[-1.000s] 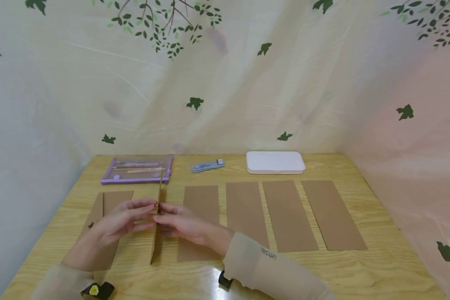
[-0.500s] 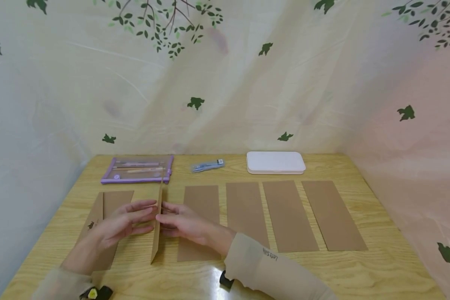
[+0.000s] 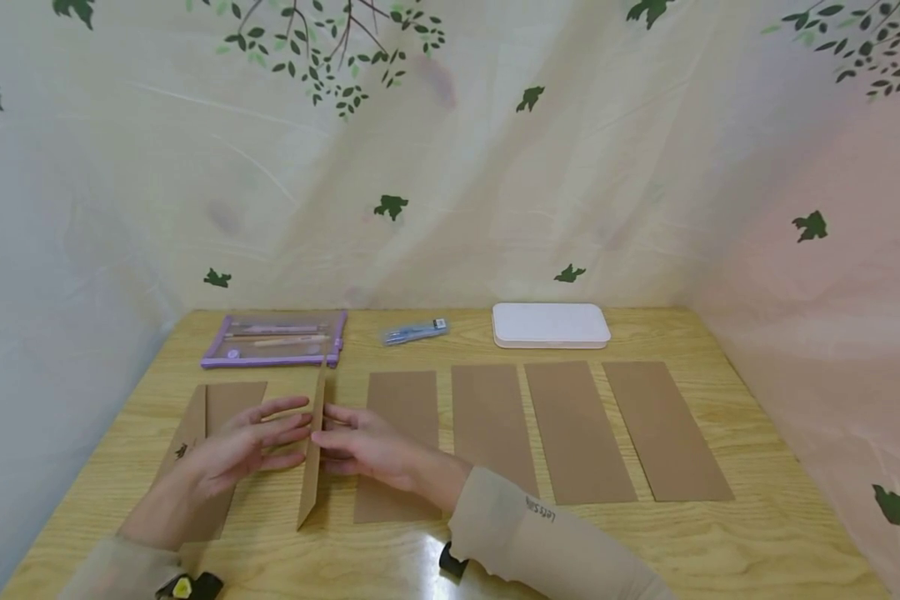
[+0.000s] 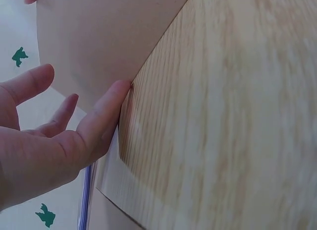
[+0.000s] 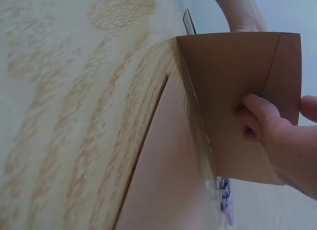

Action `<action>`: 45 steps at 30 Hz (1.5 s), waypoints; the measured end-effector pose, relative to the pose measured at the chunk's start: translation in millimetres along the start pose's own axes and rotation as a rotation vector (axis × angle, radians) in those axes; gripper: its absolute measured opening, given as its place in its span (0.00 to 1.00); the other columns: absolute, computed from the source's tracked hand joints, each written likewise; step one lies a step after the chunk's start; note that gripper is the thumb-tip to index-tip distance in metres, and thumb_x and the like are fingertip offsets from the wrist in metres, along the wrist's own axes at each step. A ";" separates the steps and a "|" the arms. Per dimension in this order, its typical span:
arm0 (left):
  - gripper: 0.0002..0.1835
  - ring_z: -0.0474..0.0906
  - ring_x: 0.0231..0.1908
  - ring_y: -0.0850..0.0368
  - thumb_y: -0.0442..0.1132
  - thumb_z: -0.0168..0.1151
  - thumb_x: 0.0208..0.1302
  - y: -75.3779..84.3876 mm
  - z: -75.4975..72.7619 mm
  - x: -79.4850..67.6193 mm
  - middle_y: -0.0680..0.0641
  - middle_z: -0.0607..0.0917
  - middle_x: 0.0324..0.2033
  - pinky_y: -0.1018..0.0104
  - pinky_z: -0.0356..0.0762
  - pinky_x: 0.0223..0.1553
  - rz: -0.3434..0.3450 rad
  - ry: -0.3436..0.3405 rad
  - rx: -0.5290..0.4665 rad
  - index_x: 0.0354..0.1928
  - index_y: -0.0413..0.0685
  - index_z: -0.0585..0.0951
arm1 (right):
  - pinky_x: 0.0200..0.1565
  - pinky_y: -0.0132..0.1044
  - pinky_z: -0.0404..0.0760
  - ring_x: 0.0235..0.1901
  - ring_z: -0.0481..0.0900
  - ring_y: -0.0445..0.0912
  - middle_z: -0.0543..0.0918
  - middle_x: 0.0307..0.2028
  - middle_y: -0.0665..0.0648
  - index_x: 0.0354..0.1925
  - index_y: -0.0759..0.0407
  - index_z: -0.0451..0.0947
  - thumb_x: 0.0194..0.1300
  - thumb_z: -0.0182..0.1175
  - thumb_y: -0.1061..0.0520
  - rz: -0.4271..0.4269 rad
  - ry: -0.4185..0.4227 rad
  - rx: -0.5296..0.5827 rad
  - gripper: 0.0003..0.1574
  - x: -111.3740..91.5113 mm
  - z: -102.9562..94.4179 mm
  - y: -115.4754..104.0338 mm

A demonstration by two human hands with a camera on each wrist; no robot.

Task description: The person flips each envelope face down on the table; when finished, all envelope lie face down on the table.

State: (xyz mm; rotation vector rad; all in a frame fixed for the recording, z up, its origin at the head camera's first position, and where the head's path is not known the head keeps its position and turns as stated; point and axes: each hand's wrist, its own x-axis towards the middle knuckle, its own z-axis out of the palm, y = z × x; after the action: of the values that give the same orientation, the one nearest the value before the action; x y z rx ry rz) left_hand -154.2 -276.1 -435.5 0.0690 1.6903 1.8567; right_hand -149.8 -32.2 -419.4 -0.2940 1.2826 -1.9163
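A brown kraft-paper piece (image 3: 309, 492) stands on its long edge on the table, left of centre. My right hand (image 3: 375, 450) pinches it, with the thumb over its upper edge and the other fingers against its right face. That face shows a crease and a narrow strip along the upper edge in the right wrist view. On the other side, my left hand (image 3: 251, 442) has its fingers spread and loose. One left fingertip (image 4: 121, 86) is right at the paper's lower edge. Under the left arm lies another brown piece (image 3: 240, 400), with a folded-over strip and a small black print.
Several flat brown pieces (image 3: 495, 417) lie in a row to the right. Along the back are a purple-edged clear zip pouch (image 3: 270, 362) with pens inside, a small clear packet (image 3: 416, 332) and a white flat case (image 3: 551, 325). A printed cloth (image 3: 450, 167) hangs behind the table.
The left fingers have drawn slightly away from the upper edge of the standing paper. The paper's near end has shifted a little left, while the right hand keeps its pinch.
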 end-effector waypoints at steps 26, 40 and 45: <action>0.32 0.76 0.59 0.62 0.36 0.48 0.81 -3.4 -29.3 -7.9 0.48 0.77 0.60 0.63 0.75 0.62 0.082 0.032 -0.009 0.76 0.28 0.50 | 0.58 0.51 0.80 0.59 0.78 0.58 0.79 0.59 0.66 0.80 0.64 0.44 0.74 0.55 0.63 0.061 0.064 -0.033 0.45 -6.9 -6.2 10.0; 0.20 0.78 0.57 0.61 0.34 0.47 0.81 -2.8 -41.2 -11.6 0.52 0.81 0.56 0.65 0.77 0.60 0.111 0.043 -0.072 0.70 0.41 0.67 | 0.64 0.55 0.73 0.65 0.72 0.63 0.72 0.66 0.71 0.79 0.70 0.36 0.73 0.56 0.63 0.109 0.095 -0.051 0.51 -7.0 -7.2 16.7; 0.21 0.78 0.58 0.61 0.36 0.47 0.81 -2.5 -42.3 -10.5 0.52 0.80 0.57 0.65 0.77 0.60 0.112 0.043 -0.043 0.71 0.39 0.65 | 0.67 0.58 0.66 0.72 0.60 0.65 0.52 0.76 0.74 0.78 0.72 0.36 0.73 0.55 0.64 0.105 0.098 -0.072 0.50 -8.8 -3.9 15.5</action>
State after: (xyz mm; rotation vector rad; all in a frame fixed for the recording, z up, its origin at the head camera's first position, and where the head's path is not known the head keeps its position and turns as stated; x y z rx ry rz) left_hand -163.0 -318.4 -441.7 0.1089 1.7059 1.9898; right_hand -138.7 -25.8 -432.5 -0.1673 1.4054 -1.8178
